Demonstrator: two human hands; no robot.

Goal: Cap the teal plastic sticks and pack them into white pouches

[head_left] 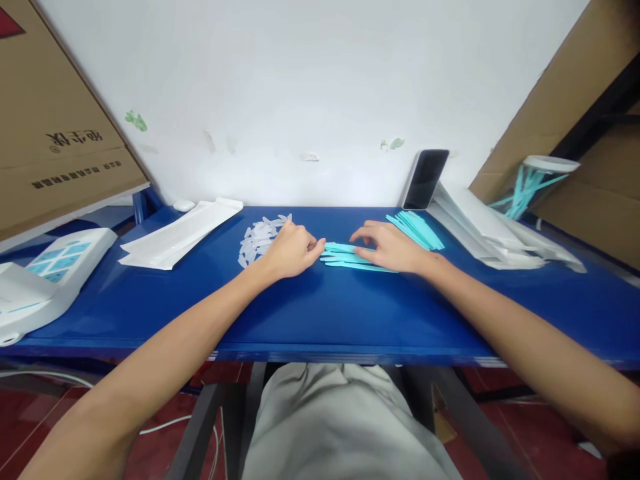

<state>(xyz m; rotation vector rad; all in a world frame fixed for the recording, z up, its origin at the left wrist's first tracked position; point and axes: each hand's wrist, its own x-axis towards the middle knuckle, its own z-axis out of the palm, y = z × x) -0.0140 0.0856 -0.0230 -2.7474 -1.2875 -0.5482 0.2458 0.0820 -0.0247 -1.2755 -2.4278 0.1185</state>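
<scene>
Several turquoise strips [345, 256] lie side by side on the blue table [320, 307]. At their left ends is my left hand [295, 250], fingers curled, thumb and finger pinched together; whatever is between them is too small to name. My right hand [383, 245] rests over the right part of these strips, its thumb and fingers apart. Behind it, a fanned pile of turquoise strips [417, 229] lies on the table. A heap of small translucent whitish pieces [257, 239] sits just left of my left hand.
White sheets [175, 237] lie at the left, beyond a white device [70, 263]. A phone [427, 179] leans on the wall. White bags [490, 230] and a clear cup [537, 183] of turquoise strips stand at the right. Cardboard boxes [65, 133] flank the table.
</scene>
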